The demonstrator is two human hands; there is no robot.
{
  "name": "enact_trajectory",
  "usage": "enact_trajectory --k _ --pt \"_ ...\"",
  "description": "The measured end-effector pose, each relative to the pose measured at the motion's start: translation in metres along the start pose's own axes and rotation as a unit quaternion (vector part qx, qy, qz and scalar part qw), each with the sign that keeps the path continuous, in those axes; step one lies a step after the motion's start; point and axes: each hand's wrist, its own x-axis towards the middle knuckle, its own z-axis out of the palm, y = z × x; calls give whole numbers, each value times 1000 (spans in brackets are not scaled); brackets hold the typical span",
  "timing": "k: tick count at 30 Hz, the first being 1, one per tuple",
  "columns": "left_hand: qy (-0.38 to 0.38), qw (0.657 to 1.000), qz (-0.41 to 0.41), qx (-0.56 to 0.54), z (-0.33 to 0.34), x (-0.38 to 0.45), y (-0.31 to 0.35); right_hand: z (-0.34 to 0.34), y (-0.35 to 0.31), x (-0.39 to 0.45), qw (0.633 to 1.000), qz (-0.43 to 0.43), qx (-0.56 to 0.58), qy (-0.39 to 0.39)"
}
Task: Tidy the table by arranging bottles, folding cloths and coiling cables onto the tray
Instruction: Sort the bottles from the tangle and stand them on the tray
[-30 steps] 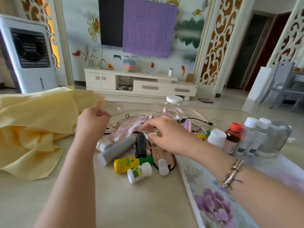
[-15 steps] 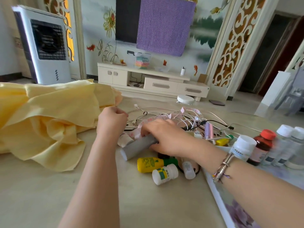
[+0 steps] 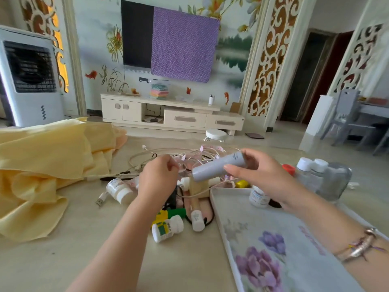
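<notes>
Grey tube bottle [image 3: 217,168], held lengthwise and tilted, sits above the cable tangle in the right hand [image 3: 255,174], whose thumb and fingers curl round its upper end, lifted clear of the table [image 3: 84,260]. At about nine o'clock from it the left hand [image 3: 159,179] hangs over the pile with fingers curled, pinching a thin pale cable [image 3: 182,168] from the tangle of cables [image 3: 168,154]. Below the hands, at six o'clock, lie a small white bottle with a green-and-yellow label [image 3: 167,228], a yellow bottle with a green cap [image 3: 170,213] and a small white vial [image 3: 197,220], all on their sides. Another white bottle [image 3: 119,190] lies at eight o'clock, near a USB plug [image 3: 101,201]. The floral tray [image 3: 221,207] reaches from four o'clock toward the near right; a white-labelled bottle [image 3: 257,196] stands on its far end. Beyond the tray, at three o'clock, stand two white-capped bottles [image 3: 311,167] and a red-capped one [image 3: 288,169], partly hidden. The yellow cloth [image 3: 42,165] lies crumpled at nine o'clock.
</notes>
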Motion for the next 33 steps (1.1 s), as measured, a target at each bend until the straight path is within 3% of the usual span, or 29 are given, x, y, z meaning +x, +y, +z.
enact_trajectory --k 5,9,11,14,17,19,28,33 --pt "2 999 39 2 14 -7 7 -17 22 -11 946 107 306 9" --pt "-3 999 46 12 15 -9 6 -17 26 -11 937 101 333 0" --pt "-5 999 47 19 15 -10 5 -16 27 -11 960 81 269 10" --pt "-11 999 49 20 16 -11 6 -16 24 -12 997 36 63 28" --pt "-17 998 53 22 17 -13 7 -16 26 -8 980 0 -184 71" --pt "-15 998 57 24 18 -14 6 -16 30 -6 958 -9 -270 91" --pt "-14 997 51 54 17 -9 0 -8 45 9 925 20 -362 114" --pt "-13 998 38 39 14 -6 -4 -8 57 10 883 7 -454 118"
